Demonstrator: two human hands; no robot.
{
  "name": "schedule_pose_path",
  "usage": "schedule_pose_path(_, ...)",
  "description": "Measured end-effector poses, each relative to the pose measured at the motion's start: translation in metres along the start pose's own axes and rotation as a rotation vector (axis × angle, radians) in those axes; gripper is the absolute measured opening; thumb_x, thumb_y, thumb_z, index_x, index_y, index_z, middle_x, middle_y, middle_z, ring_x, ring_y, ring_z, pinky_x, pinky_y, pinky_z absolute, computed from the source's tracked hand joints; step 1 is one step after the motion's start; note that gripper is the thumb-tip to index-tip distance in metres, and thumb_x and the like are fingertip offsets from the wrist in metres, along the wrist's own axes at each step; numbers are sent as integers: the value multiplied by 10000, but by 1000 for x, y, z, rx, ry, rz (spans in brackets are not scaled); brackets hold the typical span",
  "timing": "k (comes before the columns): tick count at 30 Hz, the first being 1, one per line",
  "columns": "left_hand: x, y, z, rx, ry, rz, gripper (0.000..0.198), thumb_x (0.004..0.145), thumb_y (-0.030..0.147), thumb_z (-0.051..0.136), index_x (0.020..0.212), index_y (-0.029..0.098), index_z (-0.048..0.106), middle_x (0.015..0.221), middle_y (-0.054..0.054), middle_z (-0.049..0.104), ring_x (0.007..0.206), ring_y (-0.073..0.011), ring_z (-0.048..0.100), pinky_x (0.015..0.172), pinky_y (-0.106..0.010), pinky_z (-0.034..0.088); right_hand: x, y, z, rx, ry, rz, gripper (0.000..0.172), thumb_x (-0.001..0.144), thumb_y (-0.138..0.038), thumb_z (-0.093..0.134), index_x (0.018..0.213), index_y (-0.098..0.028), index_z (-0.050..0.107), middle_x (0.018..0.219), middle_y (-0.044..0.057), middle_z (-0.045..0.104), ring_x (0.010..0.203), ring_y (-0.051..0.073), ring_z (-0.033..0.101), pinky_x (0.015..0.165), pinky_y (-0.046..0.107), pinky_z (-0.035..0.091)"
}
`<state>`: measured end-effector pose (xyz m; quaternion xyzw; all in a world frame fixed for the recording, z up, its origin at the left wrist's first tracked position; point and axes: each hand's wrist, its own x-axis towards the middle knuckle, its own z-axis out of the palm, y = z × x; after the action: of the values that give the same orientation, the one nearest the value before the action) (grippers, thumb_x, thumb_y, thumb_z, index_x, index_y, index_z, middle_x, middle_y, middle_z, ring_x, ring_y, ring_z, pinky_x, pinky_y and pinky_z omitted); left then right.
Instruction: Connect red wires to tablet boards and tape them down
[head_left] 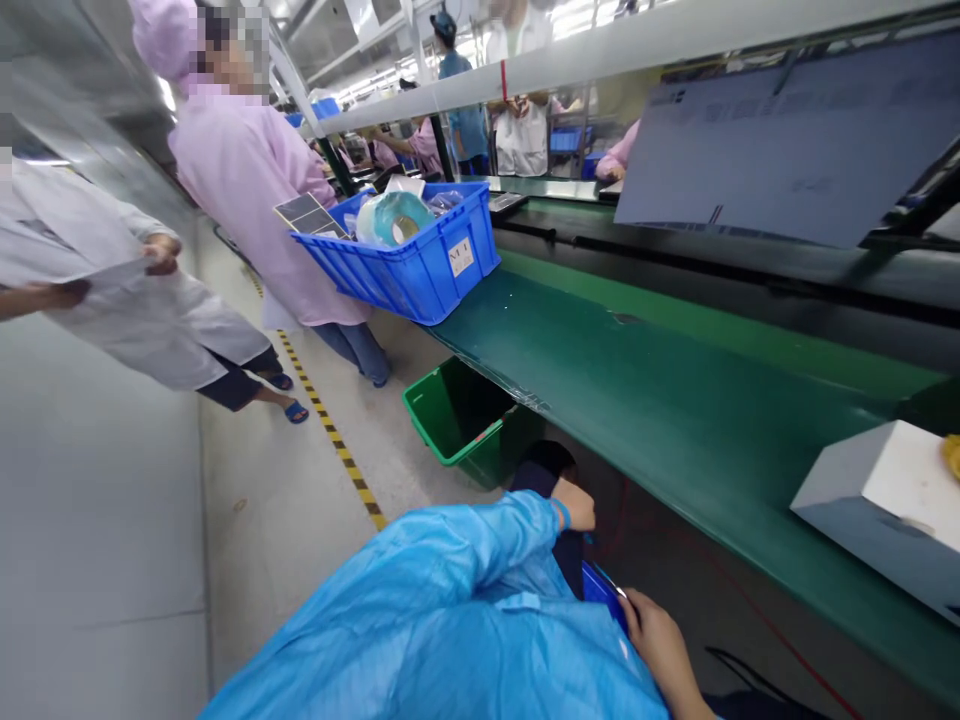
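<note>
I sit at a green conveyor belt [675, 400] in a blue coat. My left hand [574, 505] rests low on my dark trouser knee under the belt's edge. Its fingers curl down out of sight. My right hand [660, 635] is in my lap, with thumb and fingers closed on the edge of a small flat blue object [602, 587] with a shiny rim. The coat hides most of that object.
A blue crate [420, 265] with tape rolls overhangs the belt's end. A green bin [457, 420] stands on the floor below. A grey-white box [877, 505] sits at the right. A person in pink [247, 170] and one in white [135, 300] stand by the yellow-black floor stripe [330, 430].
</note>
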<state>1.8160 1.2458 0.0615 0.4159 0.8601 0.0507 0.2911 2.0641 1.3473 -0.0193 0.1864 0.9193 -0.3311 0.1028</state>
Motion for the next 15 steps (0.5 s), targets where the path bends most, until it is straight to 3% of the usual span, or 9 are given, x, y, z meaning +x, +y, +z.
schedule_pose_path(3, -11, 41, 24, -77, -168, 223, 421, 971, 410, 515, 1305, 263, 724, 1284, -63, 762, 1214, -264, 701, 1050, -379, 522, 1, 0, 0, -28, 17, -11, 582, 1027, -434, 284, 1102, -177, 802, 1177, 157, 805, 1073, 291, 781, 955, 362, 587)
schedule_pose_path(6, -19, 61, 46, -107, -299, 325, 386, 982, 423, 520, 1306, 326, 705, 1275, 8, 771, 1168, -214, 730, 962, -311, 562, 0, -4, -3, -89, 3, -2, 516, 1016, -314, 309, 1071, -172, 802, 1131, 156, 811, 1057, 274, 783, 925, 329, 578)
schedule_pose_path(10, -21, 52, 58, -56, -370, 288, 409, 985, 437, 513, 1266, 230, 726, 1238, -91, 778, 1140, -283, 743, 897, -363, 591, -1, -13, -8, -97, 5, 0, 489, 1042, -315, 322, 1078, -209, 798, 1144, 128, 809, 1079, 262, 772, 951, 324, 564)
schedule_pose_path(15, -21, 41, 60, -12, -380, 285, 431, 967, 477, 554, 1277, 230, 723, 1211, -116, 781, 1160, -312, 734, 909, -389, 593, 4, -9, -7, -87, 22, 17, 478, 1051, -323, 335, 1089, -223, 801, 1174, 126, 803, 1083, 266, 770, 960, 335, 560)
